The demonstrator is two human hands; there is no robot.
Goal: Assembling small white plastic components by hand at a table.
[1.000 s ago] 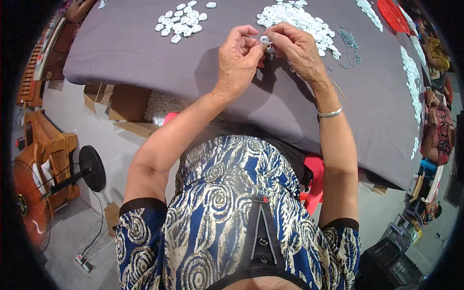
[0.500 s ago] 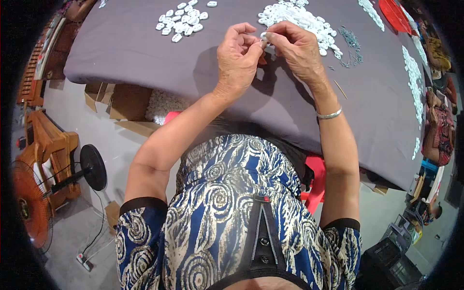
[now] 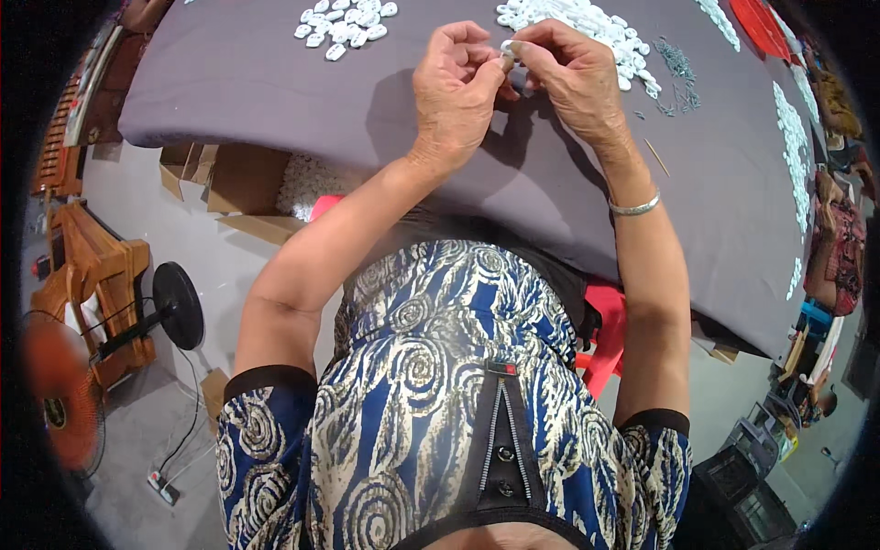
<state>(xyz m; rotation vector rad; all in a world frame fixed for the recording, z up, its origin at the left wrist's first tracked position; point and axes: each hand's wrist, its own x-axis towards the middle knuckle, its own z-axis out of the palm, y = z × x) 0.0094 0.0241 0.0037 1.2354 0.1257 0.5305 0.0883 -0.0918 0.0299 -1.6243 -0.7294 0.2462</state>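
Pinching small white piece (image 3: pixel 507 50): left hand (image 3: pixel 456 84), right hand (image 3: pixel 573 75) (fingertips meeting).

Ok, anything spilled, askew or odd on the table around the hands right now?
Nothing stands out. Both hands, left hand and right hand, pinch a small white piece over the grey cloth. The white pieces sit in heaps, and small dark metal parts lie loosely scattered at right.

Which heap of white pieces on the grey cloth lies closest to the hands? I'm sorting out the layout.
The larger heap, right behind the right hand. The smaller heap lies apart, off beyond the left hand.
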